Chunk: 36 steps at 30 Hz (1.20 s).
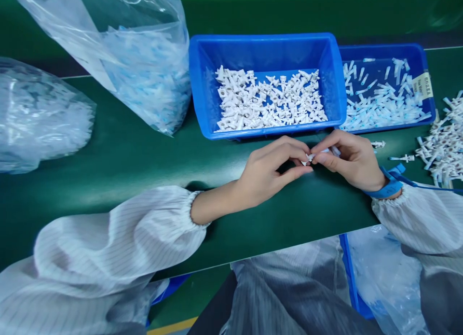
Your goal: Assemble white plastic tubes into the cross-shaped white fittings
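In front of the deep blue bin (199, 86), my two hands meet over the green table. My left hand (265, 171) pinches a small white plastic connector (306, 161) between thumb and fingers. Against it, my right hand (352, 159) holds a small translucent cap with a blue tint (321, 153), the two pieces end to end. Another translucent piece (336, 151) shows under the curled right fingers. Fingertips partly hide where the parts meet, so I cannot tell whether they are joined. White connectors (237, 98) like the held one lie loose in the bin.
A shallower blue tray (428, 105) holds translucent blue-tinted caps (392, 105). At far right lies a pile of assembled pieces (446, 142), with a few strays nearby. Clear bags of parts (144, 79) stand at left. A blue wrist strap (388, 183) trails a cord rightward.
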Motion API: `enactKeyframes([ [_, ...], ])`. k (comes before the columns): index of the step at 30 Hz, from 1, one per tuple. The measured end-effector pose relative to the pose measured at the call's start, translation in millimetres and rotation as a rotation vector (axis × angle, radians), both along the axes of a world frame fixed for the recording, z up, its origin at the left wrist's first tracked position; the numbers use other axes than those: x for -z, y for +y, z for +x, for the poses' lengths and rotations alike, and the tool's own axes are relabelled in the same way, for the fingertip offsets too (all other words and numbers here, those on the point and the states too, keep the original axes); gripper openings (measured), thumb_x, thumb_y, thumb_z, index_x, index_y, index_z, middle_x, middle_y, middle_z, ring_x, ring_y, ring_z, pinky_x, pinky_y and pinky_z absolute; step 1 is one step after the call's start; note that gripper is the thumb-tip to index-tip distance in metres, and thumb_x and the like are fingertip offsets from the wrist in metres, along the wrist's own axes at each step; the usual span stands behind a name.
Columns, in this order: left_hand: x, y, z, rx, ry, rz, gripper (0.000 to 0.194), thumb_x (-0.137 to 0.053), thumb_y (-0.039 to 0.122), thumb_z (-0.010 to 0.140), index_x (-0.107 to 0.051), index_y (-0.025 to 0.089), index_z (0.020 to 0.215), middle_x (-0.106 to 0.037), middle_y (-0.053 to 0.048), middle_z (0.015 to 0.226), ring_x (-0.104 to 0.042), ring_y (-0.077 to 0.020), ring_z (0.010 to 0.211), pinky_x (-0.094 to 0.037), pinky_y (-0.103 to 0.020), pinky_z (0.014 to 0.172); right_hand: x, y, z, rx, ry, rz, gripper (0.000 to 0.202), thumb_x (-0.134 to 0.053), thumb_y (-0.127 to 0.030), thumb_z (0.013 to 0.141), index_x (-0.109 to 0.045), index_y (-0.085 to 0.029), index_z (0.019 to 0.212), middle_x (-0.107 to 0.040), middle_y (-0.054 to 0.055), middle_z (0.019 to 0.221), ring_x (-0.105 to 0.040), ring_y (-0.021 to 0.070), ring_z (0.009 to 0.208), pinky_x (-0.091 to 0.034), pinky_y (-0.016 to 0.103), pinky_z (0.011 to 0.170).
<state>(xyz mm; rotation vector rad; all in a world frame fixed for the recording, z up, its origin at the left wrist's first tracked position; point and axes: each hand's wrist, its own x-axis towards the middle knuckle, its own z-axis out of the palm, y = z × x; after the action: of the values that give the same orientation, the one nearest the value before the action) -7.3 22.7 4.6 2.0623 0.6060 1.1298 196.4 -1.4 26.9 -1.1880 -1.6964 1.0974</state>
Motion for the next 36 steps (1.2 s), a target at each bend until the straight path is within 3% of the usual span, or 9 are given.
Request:
enactKeyframes([
  [3,0.5,-1.8,0.6,-0.006,-0.027,-0.077,0.005,-0.066,0.019,0.089,-0.063,0.016,0.091,-0.073,-0.006,0.095,-0.070,-0.0109,0.084,-0.056,-0.020,0.071,-2.7,0.8,1.8,0.000,-0.005,0.007,0.023,-0.070,-0.041,0.086,-0.073,-0.018,0.084,-0.061,-0.001,0.061,-0.045,0.0091,0.051,-0.034,0.025,0.050],
  [9,1.1,-4.8,0.6,-0.014,-0.035,-0.232,0.014,-0.062,0.028,0.092,-0.065,0.015,0.096,-0.074,-0.006,0.095,-0.072,-0.0137,0.085,-0.059,-0.022,0.076,-4.7,1.2,2.1,0.017,-0.019,-0.004,0.021,-0.069,-0.038,0.085,-0.071,-0.018,0.083,-0.067,0.000,0.065,-0.047,0.0092,0.051,-0.035,0.025,0.049],
  [16,-2.6,-2.7,-0.8,-0.031,0.022,-0.132,0.010,-0.065,0.023,0.090,-0.070,0.016,0.096,-0.077,-0.005,0.095,-0.073,-0.0118,0.082,-0.057,-0.017,0.069,-2.4,1.0,-0.1,-0.007,0.013,-0.009,0.018,-0.068,-0.034,0.086,-0.071,-0.017,0.082,-0.068,-0.001,0.065,-0.047,0.0080,0.049,-0.036,0.024,0.049],
  [22,-2.4,-2.2,-0.1,-0.022,-0.015,-0.150,0.010,-0.066,0.022,0.090,-0.071,0.016,0.095,-0.077,-0.005,0.095,-0.073,-0.0124,0.084,-0.057,-0.018,0.072,0.2,0.7,1.0,0.009,0.052,-0.088,0.023,-0.070,-0.040,0.084,-0.069,-0.017,0.081,-0.065,-0.001,0.063,-0.048,0.0089,0.051,-0.038,0.025,0.051],
  [27,-2.6,-1.4,0.5,-0.023,0.016,-0.150,0.013,-0.064,0.026,0.092,-0.070,0.016,0.096,-0.077,-0.004,0.092,-0.072,-0.0115,0.080,-0.055,-0.017,0.069,0.8,0.6,1.0,0.005,0.070,-0.063,0.018,-0.069,-0.036,0.085,-0.069,-0.018,0.081,-0.065,-0.001,0.063,-0.049,0.0089,0.050,-0.038,0.025,0.052],
  [36,-0.5,-1.7,1.5,-0.053,0.022,-0.009,0.009,-0.065,0.022,0.090,-0.067,0.015,0.094,-0.073,-0.002,0.082,-0.066,-0.0061,0.065,-0.048,-0.011,0.053,0.6,-0.1,1.5,-0.004,-0.014,-0.009,0.021,-0.067,-0.038,0.087,-0.069,-0.017,0.081,-0.067,-0.001,0.063,-0.046,0.0081,0.047,-0.036,0.024,0.048],
])
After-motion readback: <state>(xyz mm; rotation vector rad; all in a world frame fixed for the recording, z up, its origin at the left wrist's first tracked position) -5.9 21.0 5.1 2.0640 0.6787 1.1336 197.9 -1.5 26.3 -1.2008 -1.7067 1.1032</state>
